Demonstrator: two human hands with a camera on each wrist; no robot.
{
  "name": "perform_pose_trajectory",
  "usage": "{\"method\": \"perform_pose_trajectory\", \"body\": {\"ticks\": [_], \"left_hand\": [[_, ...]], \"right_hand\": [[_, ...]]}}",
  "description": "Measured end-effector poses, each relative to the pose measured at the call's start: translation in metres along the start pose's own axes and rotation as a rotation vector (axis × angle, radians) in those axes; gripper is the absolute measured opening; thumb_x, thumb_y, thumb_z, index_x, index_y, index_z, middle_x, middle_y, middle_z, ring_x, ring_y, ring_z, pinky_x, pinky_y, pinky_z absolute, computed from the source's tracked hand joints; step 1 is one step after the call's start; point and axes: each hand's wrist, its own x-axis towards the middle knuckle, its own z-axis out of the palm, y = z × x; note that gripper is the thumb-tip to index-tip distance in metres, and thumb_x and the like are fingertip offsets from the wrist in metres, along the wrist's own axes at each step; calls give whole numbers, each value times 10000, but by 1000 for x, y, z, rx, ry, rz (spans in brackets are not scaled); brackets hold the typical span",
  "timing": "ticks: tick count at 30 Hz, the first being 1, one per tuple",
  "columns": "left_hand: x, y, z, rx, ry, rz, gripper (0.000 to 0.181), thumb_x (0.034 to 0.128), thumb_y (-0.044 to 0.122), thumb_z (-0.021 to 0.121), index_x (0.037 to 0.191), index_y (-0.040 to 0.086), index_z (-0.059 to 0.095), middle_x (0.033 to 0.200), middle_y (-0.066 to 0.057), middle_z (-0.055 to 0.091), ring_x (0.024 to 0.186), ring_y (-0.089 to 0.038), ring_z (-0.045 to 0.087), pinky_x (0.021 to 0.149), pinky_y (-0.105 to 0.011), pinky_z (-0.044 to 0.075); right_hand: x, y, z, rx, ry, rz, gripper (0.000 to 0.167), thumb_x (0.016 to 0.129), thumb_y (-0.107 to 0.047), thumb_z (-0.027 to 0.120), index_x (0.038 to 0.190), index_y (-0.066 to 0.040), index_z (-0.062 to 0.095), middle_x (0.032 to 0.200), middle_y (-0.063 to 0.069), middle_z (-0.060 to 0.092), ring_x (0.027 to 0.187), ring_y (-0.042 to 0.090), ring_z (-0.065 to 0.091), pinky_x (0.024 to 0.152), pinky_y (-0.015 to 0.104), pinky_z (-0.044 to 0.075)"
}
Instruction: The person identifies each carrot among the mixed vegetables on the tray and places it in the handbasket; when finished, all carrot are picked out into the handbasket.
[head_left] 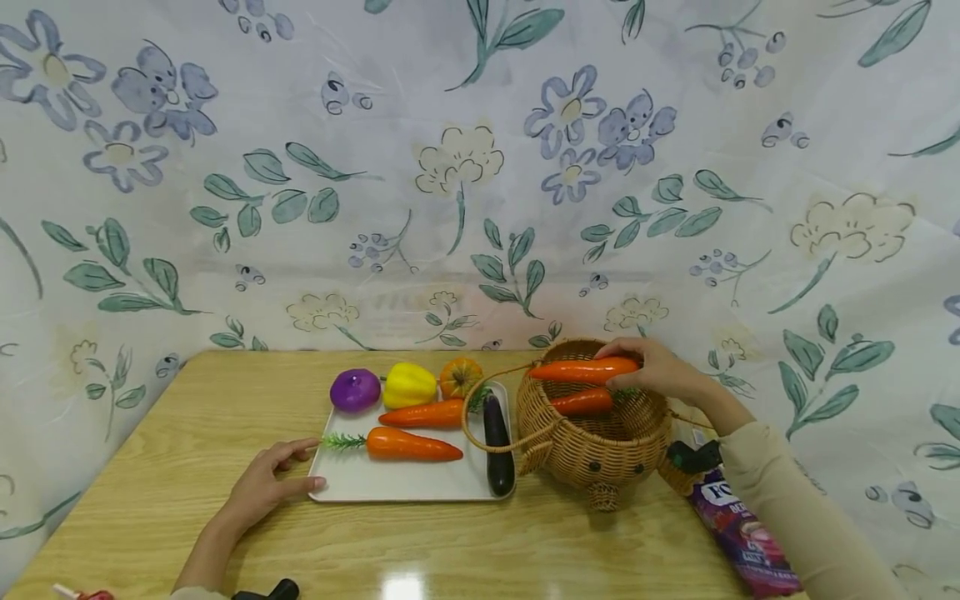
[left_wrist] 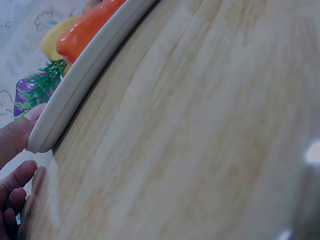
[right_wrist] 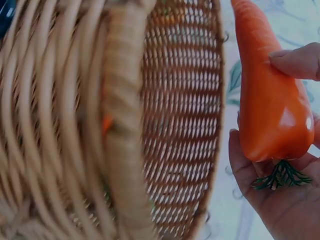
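Note:
My right hand [head_left: 643, 367] grips an orange carrot [right_wrist: 272, 100] over the mouth of a wicker basket [head_left: 592, 454], thumb on its side and short green leaves toward the palm. A second carrot [head_left: 583, 402] lies lower, inside the basket. My left hand [head_left: 266, 482] rests at the left edge of a white tray [head_left: 337, 483], thumb at its near corner, fingers spread apart. On the tray lie a leafy carrot [head_left: 412, 445], another carrot [head_left: 423, 414] behind it and a dark eggplant [head_left: 497, 450]. A purple onion-like vegetable [head_left: 356, 391], yellow pepper [head_left: 409, 386] and small pumpkin [head_left: 460, 377] line the back.
The basket's thin handle [head_left: 480, 446] leans left over the tray and eggplant. A purple printed bag [head_left: 742, 525] lies right of the basket, under my right forearm. A floral cloth [head_left: 465, 208] hangs behind the wooden table [head_left: 420, 542].

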Motion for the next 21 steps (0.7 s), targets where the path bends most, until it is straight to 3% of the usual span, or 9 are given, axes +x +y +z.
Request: {"method": "perform_pose_trajectory", "body": {"ticks": [14,21], "left_hand": [[2,2,-2,-1,-5,2,618,818,333,803,1357,105,603,1153,-74,621,960,-151,447,807,-307,386],[1,1,-1,-3,-3,-1,621,817,330,804,1359,103,601,1157,-74,620,961,-147,447,811,-303,383]], "right_hand": [[-1,15,-11,-27,-82,16,400,892,-136,700,1258,5,622,1144,183,620,889,204,539,746,324,479],[13,11,-8,-92,-181,37,398,794,-133,722,1184,-66,682,1096,145,644,853,238,541,728,352,472]]}}
